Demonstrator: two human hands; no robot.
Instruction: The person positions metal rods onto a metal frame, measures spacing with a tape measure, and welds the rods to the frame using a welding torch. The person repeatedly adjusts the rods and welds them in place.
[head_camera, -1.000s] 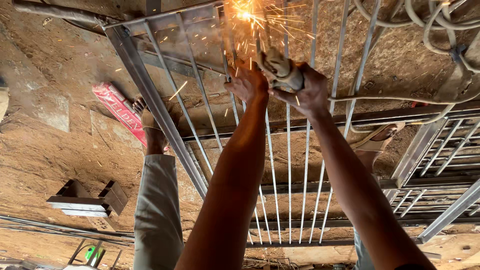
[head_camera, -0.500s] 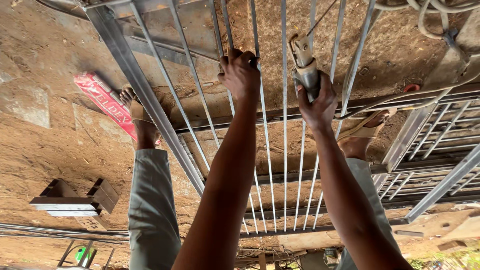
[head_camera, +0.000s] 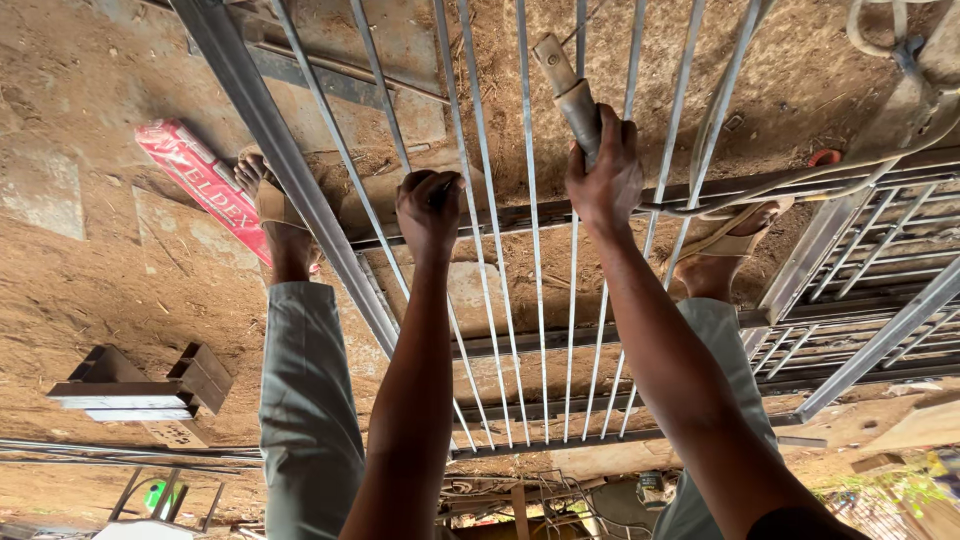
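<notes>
A metal grille of thin steel bars (head_camera: 535, 330) lies on the dirt ground between my sandalled feet (head_camera: 268, 200). My right hand (head_camera: 603, 175) is shut on the grey cylindrical handle of a power tool (head_camera: 572, 85), which points away from me above the bars. My left hand (head_camera: 430, 208) is a closed fist on the grille, apparently wrapped round one thin bar. A thick frame rail (head_camera: 290, 170) runs diagonally along the grille's left side. No sparks show.
A flat red package (head_camera: 205, 185) lies by my left foot. Dark steel channel offcuts (head_camera: 140, 385) sit at the lower left. More welded grilles (head_camera: 870, 280) are stacked at the right, with a pale hose (head_camera: 880, 40) coiled above them.
Sparks flew a second ago with both hands on the tool. They have stopped; my left hand has left the tool and dropped onto the bars, and my right hand holds the tool alone.
</notes>
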